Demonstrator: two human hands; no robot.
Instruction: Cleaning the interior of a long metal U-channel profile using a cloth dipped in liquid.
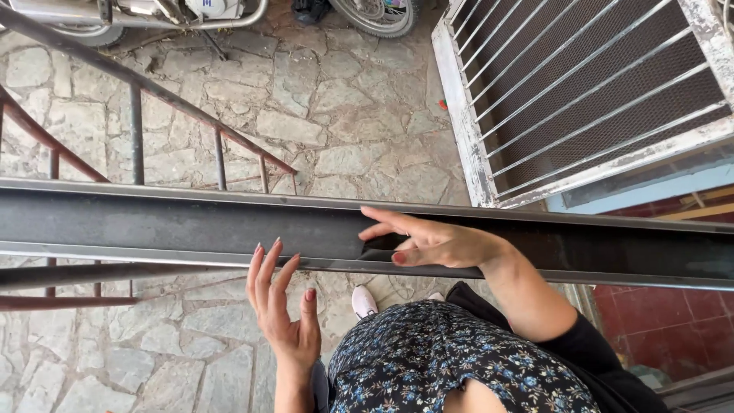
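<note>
While a dark pad (384,243) is pinched by the right hand (436,241) on the steel beam (153,226), the left hand (281,310) is held flat-fingered at its near edge.

right hand (436,241) presses a dark pad (382,245) on the steel beam (153,226).

Dark steel rail (191,226) runs straight across, blocking the way down. Left hand (281,306) sits open just below its near edge, fingertips touching; right hand (428,241) lies on top, over a small black pad (382,243). Rail top bare either side. Railing bars (138,130) crowd far left, window grille (581,84) far right; stone floor (344,115) open btwn.
</note>
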